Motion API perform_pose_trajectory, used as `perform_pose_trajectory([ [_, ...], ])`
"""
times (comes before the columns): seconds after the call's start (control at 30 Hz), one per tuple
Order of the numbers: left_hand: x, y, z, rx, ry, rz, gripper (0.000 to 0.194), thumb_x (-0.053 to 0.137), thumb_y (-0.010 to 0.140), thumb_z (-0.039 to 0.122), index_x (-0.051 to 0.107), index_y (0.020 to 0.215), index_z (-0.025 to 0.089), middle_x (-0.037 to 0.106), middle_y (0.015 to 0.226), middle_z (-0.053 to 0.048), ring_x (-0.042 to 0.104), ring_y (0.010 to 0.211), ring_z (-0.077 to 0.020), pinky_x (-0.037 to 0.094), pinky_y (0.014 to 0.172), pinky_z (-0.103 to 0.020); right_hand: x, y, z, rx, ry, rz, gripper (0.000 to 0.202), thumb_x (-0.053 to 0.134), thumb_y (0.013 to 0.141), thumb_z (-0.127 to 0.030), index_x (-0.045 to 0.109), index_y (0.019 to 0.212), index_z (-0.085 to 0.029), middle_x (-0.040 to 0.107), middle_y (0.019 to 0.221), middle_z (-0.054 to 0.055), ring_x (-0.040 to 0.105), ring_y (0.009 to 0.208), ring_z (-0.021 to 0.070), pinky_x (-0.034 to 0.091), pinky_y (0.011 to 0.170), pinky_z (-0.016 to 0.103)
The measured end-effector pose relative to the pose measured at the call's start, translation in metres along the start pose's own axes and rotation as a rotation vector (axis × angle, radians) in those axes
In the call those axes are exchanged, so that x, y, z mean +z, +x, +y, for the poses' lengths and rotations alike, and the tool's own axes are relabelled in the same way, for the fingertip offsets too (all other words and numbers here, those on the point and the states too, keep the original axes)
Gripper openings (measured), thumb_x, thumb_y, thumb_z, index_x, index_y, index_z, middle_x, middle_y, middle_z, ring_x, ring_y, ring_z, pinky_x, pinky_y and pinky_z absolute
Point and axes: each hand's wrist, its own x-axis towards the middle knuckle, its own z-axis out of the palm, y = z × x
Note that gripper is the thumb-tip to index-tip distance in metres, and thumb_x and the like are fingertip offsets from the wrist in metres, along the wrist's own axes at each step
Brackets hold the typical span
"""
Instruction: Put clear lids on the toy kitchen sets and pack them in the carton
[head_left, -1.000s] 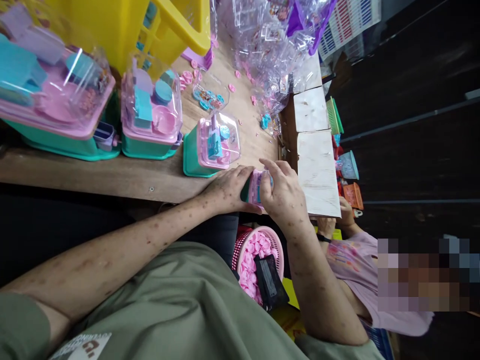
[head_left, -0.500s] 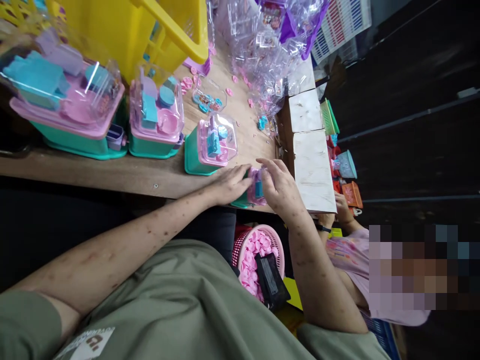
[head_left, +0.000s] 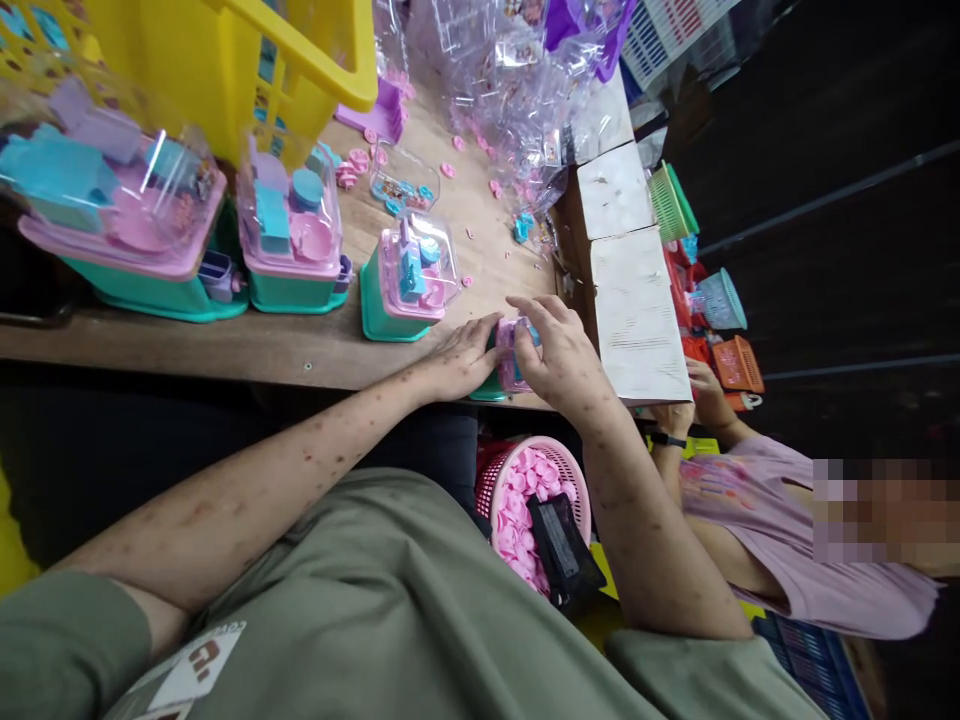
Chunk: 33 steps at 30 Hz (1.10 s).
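A small green and pink box with a clear cover (head_left: 510, 368) sits at the table's front edge between my hands, partly covered by them. My left hand (head_left: 471, 358) rests against its left side, fingers fairly straight. My right hand (head_left: 556, 350) is curved over its right side and top, fingers bent but apart. Left of them stands a similar box (head_left: 397, 300) with blue, purple and pink pieces under a clear lid. Two larger boxes of the same kind, a middle one (head_left: 292, 270) and a big one (head_left: 142, 260), stand farther left.
A yellow basket (head_left: 300, 50) stands at the back left. Clear plastic packs (head_left: 510, 90) are heaped at the back. Pink pieces fill a pink basket (head_left: 491, 490) below the table edge. Another person (head_left: 750, 530) is at the right, beyond white cardboard (head_left: 637, 310).
The view has shifted slightly, so the table items appear farther left and the other person farther right. Both hands stay at the small box, with the right hand's fingers slightly moved.
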Motion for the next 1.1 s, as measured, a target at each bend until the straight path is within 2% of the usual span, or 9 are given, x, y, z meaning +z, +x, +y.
perform_pose_trajectory([
  [0.07,-0.004,-0.001,-0.001,0.036,0.006,-0.040,0.095,0.066,0.104,0.071,0.032,0.176,0.021,0.036,0.187,-0.024,0.032,0.178,-0.0384,0.028,0.145,-0.062,-0.001,0.001,0.005,-0.003,0.082,0.004,0.048,0.048,0.109,-0.034,0.070,0.148,-0.019,0.075,0.143,0.020,0.071,0.133,0.0346,0.054,0.123,0.058],
  [0.13,-0.005,-0.003,-0.001,0.102,0.033,-0.017,0.119,0.088,0.086,0.072,0.030,0.176,0.018,0.039,0.184,-0.028,0.038,0.174,-0.0446,0.033,0.142,-0.064,-0.002,0.001,0.009,0.020,0.156,0.028,0.045,0.049,0.110,-0.039,0.069,0.146,-0.020,0.077,0.140,0.018,0.075,0.126,0.0324,0.058,0.119,0.056],
  [0.17,-0.004,-0.004,-0.001,0.133,0.049,0.014,0.125,0.094,0.080,0.070,0.031,0.175,0.017,0.043,0.180,-0.029,0.043,0.171,-0.0463,0.036,0.140,-0.064,-0.003,0.000,0.011,0.037,0.178,0.046,0.043,0.051,0.111,-0.043,0.069,0.143,-0.021,0.078,0.137,0.017,0.077,0.121,0.0316,0.060,0.115,0.054],
  [0.27,0.001,-0.006,0.003,0.163,0.086,0.082,0.121,0.098,0.078,0.064,0.036,0.169,0.014,0.053,0.170,-0.029,0.054,0.161,-0.0463,0.042,0.136,-0.063,-0.003,-0.003,0.010,0.069,0.186,0.106,0.035,0.055,0.111,-0.046,0.073,0.129,-0.023,0.082,0.129,0.015,0.080,0.111,0.0308,0.064,0.106,0.050],
  [0.4,0.005,-0.008,0.007,0.154,0.115,0.090,0.111,0.097,0.080,0.057,0.038,0.166,0.019,0.057,0.166,-0.025,0.060,0.154,-0.0449,0.047,0.132,-0.063,-0.002,-0.004,0.002,0.060,0.101,0.163,0.034,0.052,0.109,-0.039,0.078,0.123,-0.022,0.084,0.127,0.016,0.080,0.115,0.0336,0.063,0.107,0.052],
  [0.6,0.004,-0.008,0.007,0.136,0.128,0.082,0.111,0.097,0.081,0.058,0.036,0.166,0.022,0.056,0.167,-0.023,0.058,0.157,-0.0443,0.047,0.132,-0.062,-0.013,0.009,-0.001,0.151,0.042,0.103,0.032,0.058,0.107,-0.041,0.082,0.118,-0.024,0.087,0.115,0.011,0.081,0.103,0.0329,0.066,0.101,0.050],
  [0.77,0.004,-0.011,0.008,0.147,0.169,0.100,0.112,0.100,0.080,0.059,0.036,0.163,0.020,0.056,0.165,-0.024,0.056,0.158,-0.0447,0.045,0.133,-0.062,-0.034,0.005,-0.005,0.066,-0.133,0.222,0.036,0.053,0.112,-0.041,0.075,0.136,-0.024,0.078,0.136,0.017,0.073,0.130,0.0380,0.058,0.117,0.060],
  [0.93,0.002,-0.013,0.012,0.112,0.206,0.100,0.113,0.104,0.075,0.059,0.040,0.160,0.021,0.060,0.157,-0.022,0.061,0.149,-0.0471,0.049,0.127,-0.063,-0.035,-0.007,-0.021,0.012,-0.184,0.196,0.044,0.041,0.115,-0.035,0.067,0.149,-0.025,0.069,0.146,0.019,0.065,0.143,0.0391,0.053,0.122,0.068],
  [1.1,0.000,-0.012,0.014,0.117,0.176,0.088,0.113,0.102,0.078,0.064,0.043,0.158,0.011,0.060,0.157,-0.027,0.059,0.150,-0.0483,0.046,0.131,-0.062,-0.048,-0.012,-0.035,-0.030,-0.200,0.131,0.042,0.046,0.113,-0.030,0.071,0.146,-0.025,0.069,0.144,0.018,0.066,0.142,0.0368,0.053,0.124,0.064],
])
